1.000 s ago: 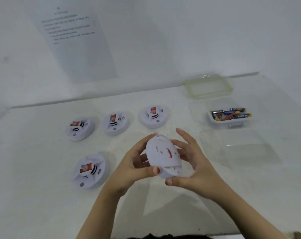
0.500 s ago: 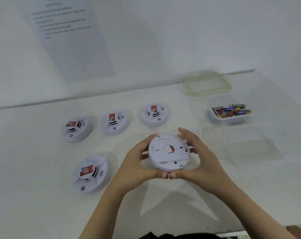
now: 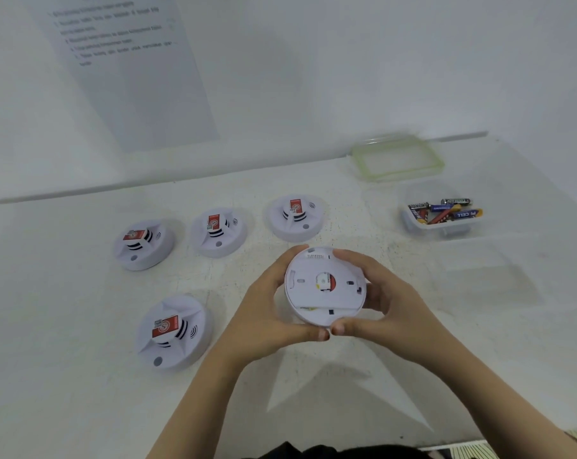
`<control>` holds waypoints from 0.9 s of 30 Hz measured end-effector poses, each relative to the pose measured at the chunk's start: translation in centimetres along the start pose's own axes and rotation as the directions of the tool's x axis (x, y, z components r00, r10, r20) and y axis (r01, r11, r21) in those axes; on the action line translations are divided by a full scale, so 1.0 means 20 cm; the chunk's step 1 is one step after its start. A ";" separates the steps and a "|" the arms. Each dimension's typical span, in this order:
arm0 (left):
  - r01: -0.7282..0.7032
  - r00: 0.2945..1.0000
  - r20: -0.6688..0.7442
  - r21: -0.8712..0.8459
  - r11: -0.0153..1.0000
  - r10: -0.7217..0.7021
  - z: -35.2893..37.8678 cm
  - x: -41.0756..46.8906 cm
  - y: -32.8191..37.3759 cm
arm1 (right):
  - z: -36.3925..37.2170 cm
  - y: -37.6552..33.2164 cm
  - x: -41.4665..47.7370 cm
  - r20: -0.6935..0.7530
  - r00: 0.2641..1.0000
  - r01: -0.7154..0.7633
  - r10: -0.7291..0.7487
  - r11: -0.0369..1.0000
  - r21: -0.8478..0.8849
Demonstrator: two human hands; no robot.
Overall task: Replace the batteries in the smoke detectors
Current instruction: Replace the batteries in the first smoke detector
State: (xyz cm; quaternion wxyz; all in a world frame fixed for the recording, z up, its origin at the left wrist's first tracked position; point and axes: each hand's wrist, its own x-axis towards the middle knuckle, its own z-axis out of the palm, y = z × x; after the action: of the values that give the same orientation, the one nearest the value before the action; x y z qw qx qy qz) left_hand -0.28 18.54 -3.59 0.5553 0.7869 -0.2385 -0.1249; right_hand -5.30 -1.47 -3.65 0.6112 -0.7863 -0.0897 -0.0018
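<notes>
I hold a white round smoke detector (image 3: pixel 325 286) above the table, its flat back plate facing me, with a small red and white part at its centre. My left hand (image 3: pixel 267 313) grips its left rim and my right hand (image 3: pixel 389 306) grips its right rim. Both thumbs meet under its near edge. Several more detectors lie face up on the table, each with a red label: one near left (image 3: pixel 172 331) and three in a far row (image 3: pixel 143 245), (image 3: pixel 219 231), (image 3: pixel 295 217). A clear tub of batteries (image 3: pixel 442 215) stands at the right.
A clear lid with a green rim (image 3: pixel 398 159) lies behind the battery tub by the wall. A second clear container (image 3: pixel 489 273) sits in front of the tub, hard to make out. A printed sheet (image 3: pixel 128 67) hangs on the white wall.
The detector has turned from edge-on to flat, its back plate now facing me. My thumbs have come together under its near edge.
</notes>
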 end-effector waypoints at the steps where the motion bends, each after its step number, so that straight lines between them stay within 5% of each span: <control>1: -0.007 1.000 -0.030 0.018 1.000 0.008 0.01 0.00 0.00 | 0.00 0.00 0.00 0.009 1.000 0.006 -0.006 1.000 0.001; 8: -0.052 0.988 -0.143 0.099 0.994 0.066 0.04 -0.01 0.00 | -0.03 0.00 0.03 0.036 0.999 0.029 -0.029 1.000 0.000; 27: -0.027 0.998 -0.059 0.077 0.997 0.032 0.03 -0.01 0.01 | -0.17 -0.05 0.12 0.287 0.953 -0.047 0.099 0.982 -0.185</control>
State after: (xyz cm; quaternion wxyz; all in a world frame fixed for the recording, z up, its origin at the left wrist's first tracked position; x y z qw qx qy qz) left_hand -0.82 18.14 -3.73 0.5338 0.8072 -0.2378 -0.0837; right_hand -2.77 -4.10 -1.63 0.5189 -0.8314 -0.1502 0.1304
